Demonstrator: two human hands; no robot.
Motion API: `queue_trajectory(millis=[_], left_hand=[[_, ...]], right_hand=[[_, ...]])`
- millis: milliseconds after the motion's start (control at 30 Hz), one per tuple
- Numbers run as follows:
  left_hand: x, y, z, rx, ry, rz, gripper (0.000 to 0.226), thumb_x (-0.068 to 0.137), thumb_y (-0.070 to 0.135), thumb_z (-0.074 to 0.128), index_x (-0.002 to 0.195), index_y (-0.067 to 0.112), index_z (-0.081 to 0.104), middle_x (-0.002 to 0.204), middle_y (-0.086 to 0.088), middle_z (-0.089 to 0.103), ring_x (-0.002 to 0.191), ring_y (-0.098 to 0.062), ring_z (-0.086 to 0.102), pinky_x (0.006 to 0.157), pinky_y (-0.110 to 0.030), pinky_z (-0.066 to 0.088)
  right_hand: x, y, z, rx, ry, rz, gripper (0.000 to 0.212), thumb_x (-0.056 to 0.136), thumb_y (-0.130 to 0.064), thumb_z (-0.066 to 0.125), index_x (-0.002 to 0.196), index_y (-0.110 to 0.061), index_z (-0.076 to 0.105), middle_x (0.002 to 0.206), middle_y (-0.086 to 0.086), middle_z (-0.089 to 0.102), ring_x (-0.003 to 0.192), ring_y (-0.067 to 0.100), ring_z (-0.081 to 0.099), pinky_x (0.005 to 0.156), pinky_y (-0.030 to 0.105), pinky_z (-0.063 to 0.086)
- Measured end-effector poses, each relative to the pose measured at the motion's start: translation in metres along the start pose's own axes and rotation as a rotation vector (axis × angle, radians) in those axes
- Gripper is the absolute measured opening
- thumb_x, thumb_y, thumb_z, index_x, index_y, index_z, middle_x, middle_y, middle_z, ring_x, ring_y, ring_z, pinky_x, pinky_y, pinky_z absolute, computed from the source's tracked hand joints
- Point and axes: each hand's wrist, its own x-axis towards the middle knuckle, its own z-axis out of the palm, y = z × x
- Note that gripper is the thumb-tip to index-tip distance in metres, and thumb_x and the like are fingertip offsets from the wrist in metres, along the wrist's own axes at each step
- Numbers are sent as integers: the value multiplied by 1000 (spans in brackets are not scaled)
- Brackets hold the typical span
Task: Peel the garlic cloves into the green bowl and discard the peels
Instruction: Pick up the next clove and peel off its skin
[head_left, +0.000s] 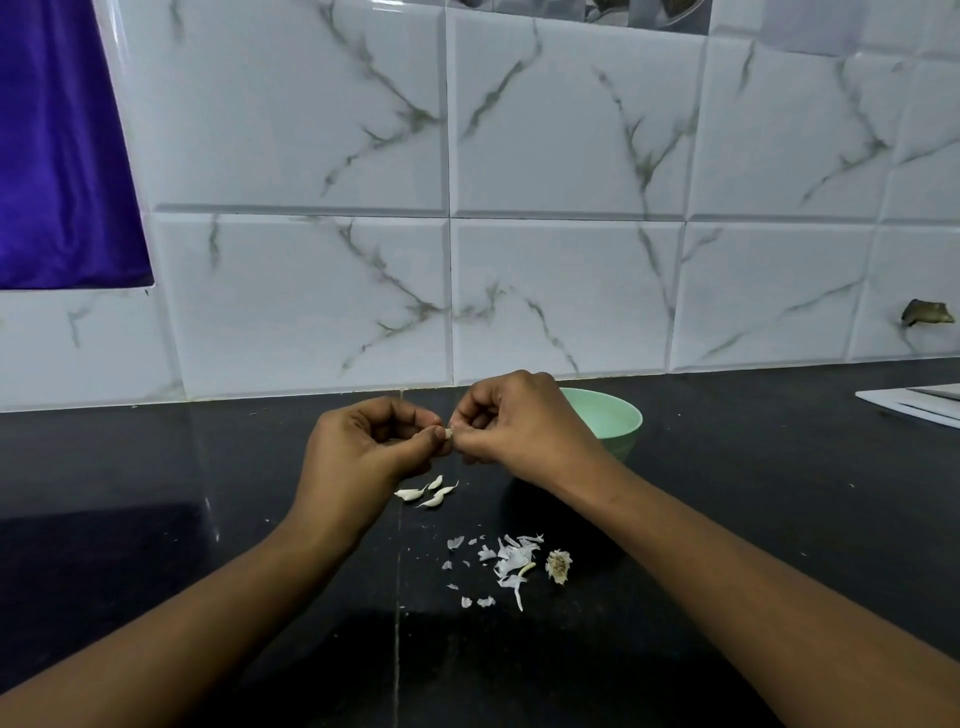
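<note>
The left hand's fingers (415, 413) are curled in tight, thumb and forefinger pinching one garlic clove (449, 433) at its small pale tip. The right hand's fingers (470, 410) are curled just as narrowly and pinch the same clove from the other side, so the fingertips of the left hand (374, 441) and the right hand (524, 426) meet above the table (753, 493).

Just behind the right hand stands one green bowl (621, 418), close to the table's far edge and partly hidden by the knuckles; its contents cannot be made out.

Under the left hand, four loose cloves (431, 493) lie close together on the dark table, their skins on. Nearer the table's near edge lies a scatter of white peels (509, 564), too many and too small to count, with one dry root stub (558, 565) just beside them on the right.

At the table's far right edge rests one flat white object (914, 408).
</note>
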Motion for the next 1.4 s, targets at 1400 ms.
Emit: queue_trajectory(millis=[1400], left_hand=[[2, 2, 2, -238, 53, -23, 11, 75, -2, 69, 74, 8, 65, 64, -3, 70, 66, -11, 71, 56, -16, 52]], right_hand=[[3, 0, 6, 668, -8, 296, 20, 86, -2, 56, 68, -6, 63, 53, 1, 61, 43, 9, 56, 43, 18, 47]])
